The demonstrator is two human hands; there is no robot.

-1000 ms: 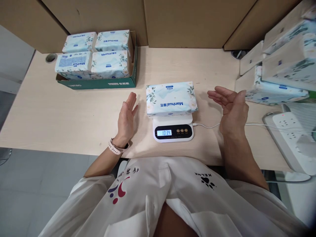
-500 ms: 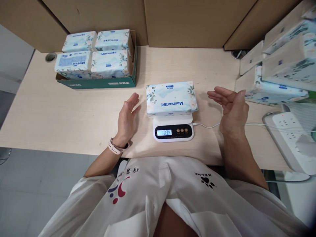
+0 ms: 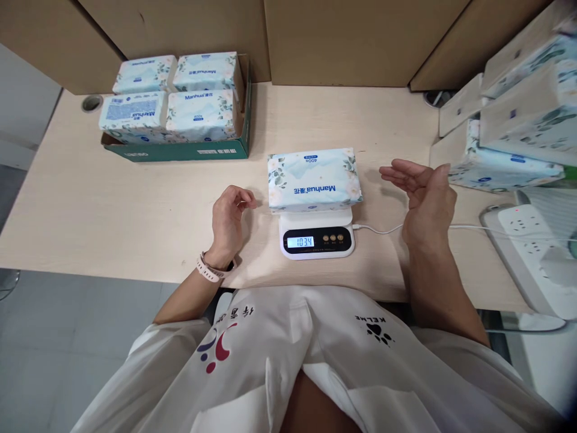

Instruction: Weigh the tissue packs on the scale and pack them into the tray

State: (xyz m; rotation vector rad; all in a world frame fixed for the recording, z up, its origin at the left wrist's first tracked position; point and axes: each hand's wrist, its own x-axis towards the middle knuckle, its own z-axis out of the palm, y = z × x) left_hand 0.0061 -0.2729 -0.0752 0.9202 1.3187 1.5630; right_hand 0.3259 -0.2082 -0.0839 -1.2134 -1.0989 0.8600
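Observation:
A tissue pack [image 3: 314, 179] with a floral print lies on a white digital scale [image 3: 318, 252], whose lit display reads 103.4. To the left of the pack, apart from it, rests my left hand [image 3: 229, 219], its fingers curled in and nothing in them. My right hand [image 3: 426, 201] is on the other side with fingers stretched toward the pack, palm turned inward, also empty and not touching it. A white cable [image 3: 381, 231] runs from the scale's right side past my right wrist.
A green open carton [image 3: 189, 151] with several tissue packs stands at the back left. More stacked tissue packs [image 3: 505, 159] are at the right, above a white power strip [image 3: 527, 240]. Brown panels [image 3: 351, 42] close off the table's back. A round cable hole [image 3: 92, 104] is at the far left.
My left hand's fingers have curled in from a stretched pose, drawing back slightly toward me. My right hand, the tissue pack and the display reading stay as they were.

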